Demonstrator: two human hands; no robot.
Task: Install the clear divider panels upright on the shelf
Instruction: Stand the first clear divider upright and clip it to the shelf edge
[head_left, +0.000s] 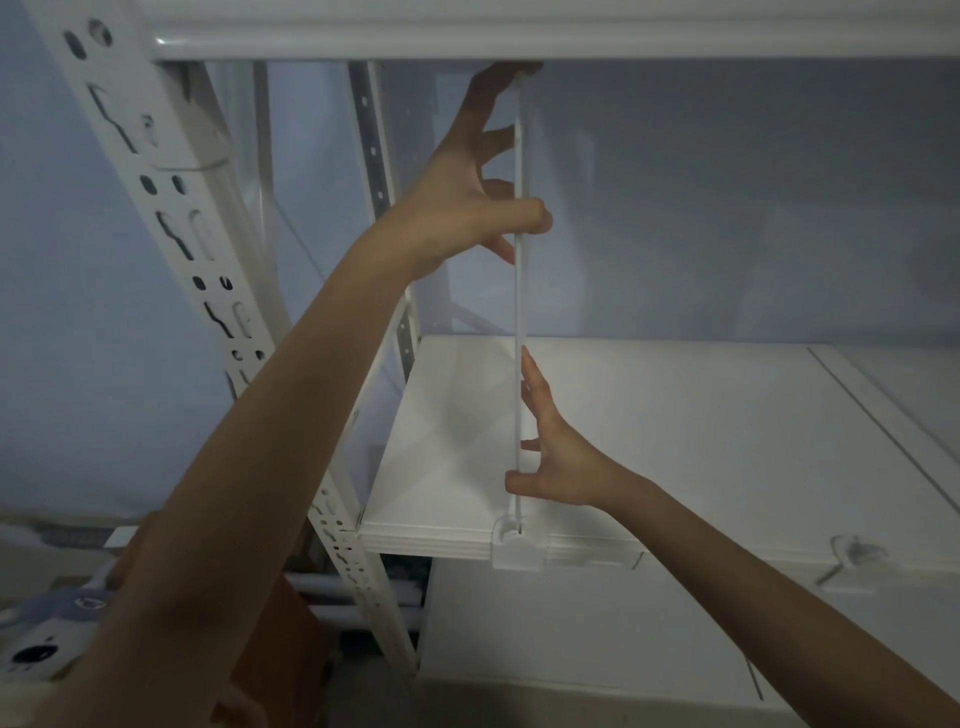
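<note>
A clear divider panel (518, 312) stands upright, seen edge-on as a thin vertical strip, between the white shelf board (675, 426) and the shelf above (519, 36). Its foot sits in a clear clip (517, 545) on the board's front edge. My left hand (467, 208) grips the panel's upper part, thumb across the front edge and fingers spread up to the top shelf. My right hand (550, 441) holds the lower part, thumb on the left side, fingers flat against the right side.
A white perforated upright post (208, 291) runs diagonally at the left. A second clear clip (852, 564) sits on the board's front edge at the right. A lower white shelf (571, 634) lies underneath. Bluish wall behind. Grey objects lie at the bottom left.
</note>
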